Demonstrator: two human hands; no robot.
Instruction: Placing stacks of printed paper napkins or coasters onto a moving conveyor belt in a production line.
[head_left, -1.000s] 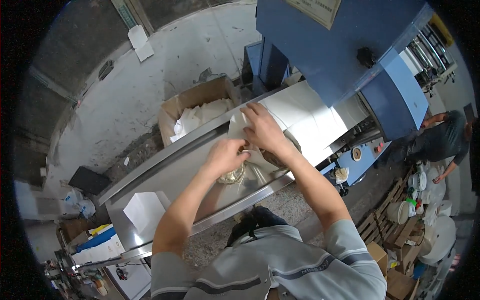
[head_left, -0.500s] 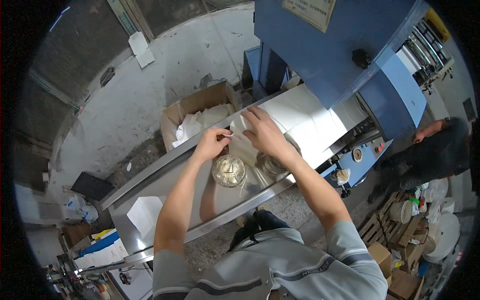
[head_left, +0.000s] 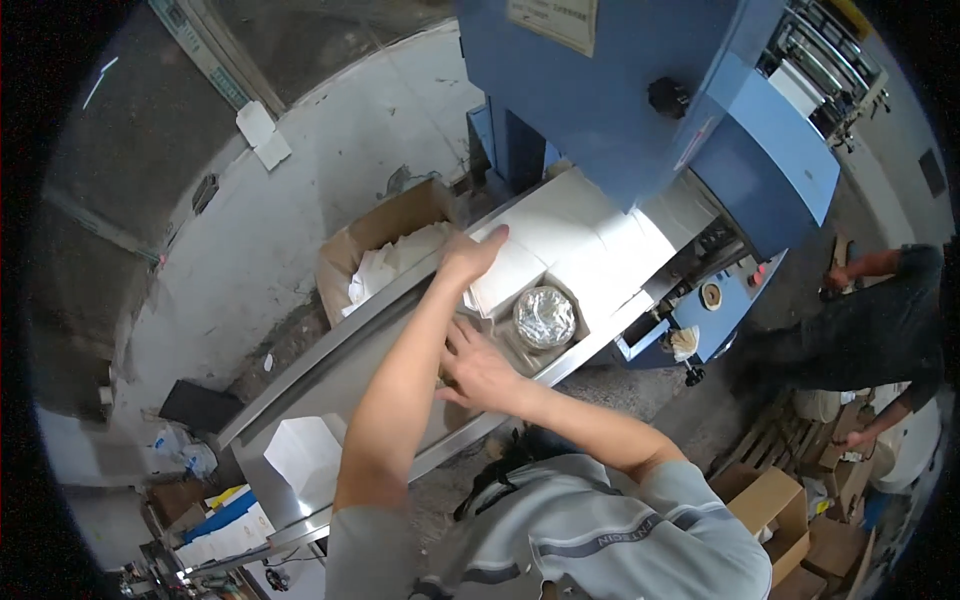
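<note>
My left hand (head_left: 474, 256) lies at the left edge of the white paper sheets (head_left: 552, 218), its fingers stretched out and nothing seen in them. Below it, my right hand (head_left: 482, 372) curves its fingers and thumb around something mostly hidden behind my left forearm; only a brownish bit shows. A round, shiny object (head_left: 545, 317), silvery on top and apparently wrapped in clear film, sits at the near edge of the sheets, just right of my right hand. My forearms cross over the metal table (head_left: 392, 345).
A blue machine (head_left: 590, 110) stands over the sheets' far end. Behind the table is a cardboard box (head_left: 335, 262) with crumpled white paper. A loose white sheet (head_left: 303, 455) lies at the table's left end. Another person (head_left: 880, 330) stands at the right, near cartons (head_left: 770, 510).
My left hand has moved up along the sheets' edge. My right hand has come off the paper, down and left, to where a second round object was in sight. The view has shifted.
</note>
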